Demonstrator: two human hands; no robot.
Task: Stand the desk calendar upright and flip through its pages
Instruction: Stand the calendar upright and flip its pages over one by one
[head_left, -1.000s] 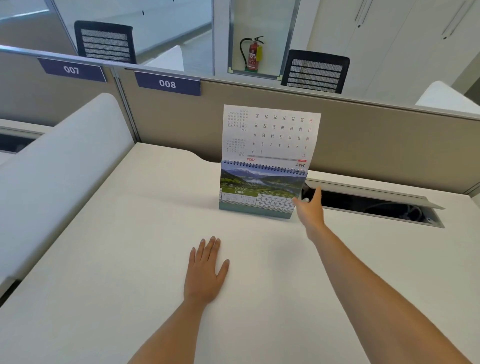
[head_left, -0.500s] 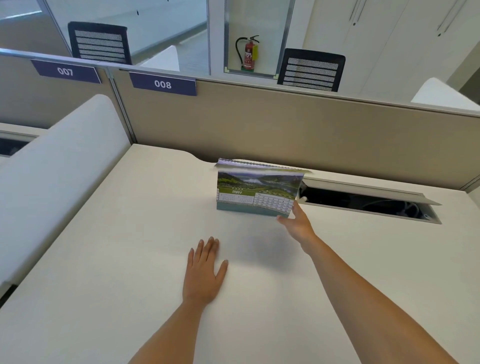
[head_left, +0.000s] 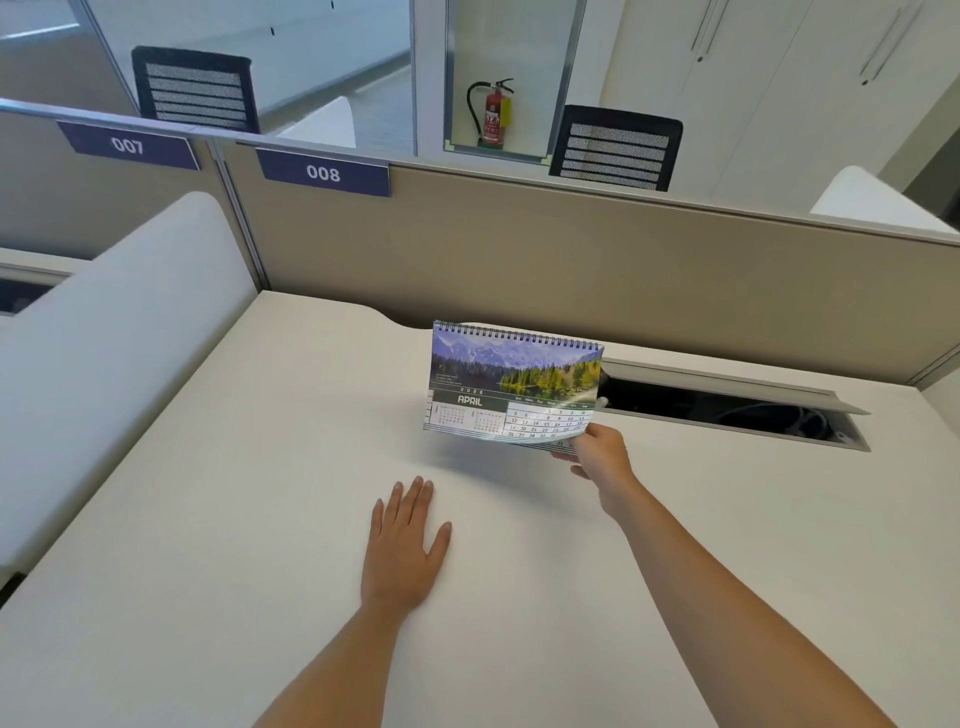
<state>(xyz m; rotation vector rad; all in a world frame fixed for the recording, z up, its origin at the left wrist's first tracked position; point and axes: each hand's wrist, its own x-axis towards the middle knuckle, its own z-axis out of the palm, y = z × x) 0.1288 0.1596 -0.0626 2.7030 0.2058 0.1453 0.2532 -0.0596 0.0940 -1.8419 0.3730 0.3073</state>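
Right hand (head_left: 600, 457) pinching the lower right corner of the desk calendar (head_left: 514, 384), grip clamped on the curling page edges there. Showing the APRIL page with a lake-and-mountain photo, spiral binding along the top, standing toward the back of the white table (head_left: 208, 519), just left of the open cable slot (head_left: 727, 415). Left hand (head_left: 405, 545) flat on the table, fingers spread, holding nothing, well short of the calendar.

Bright, even light; a soft shadow lies on the desk (head_left: 208, 519) just beyond the left hand's fingers (head_left: 413, 493), and straight edges bow toward the frame borders.
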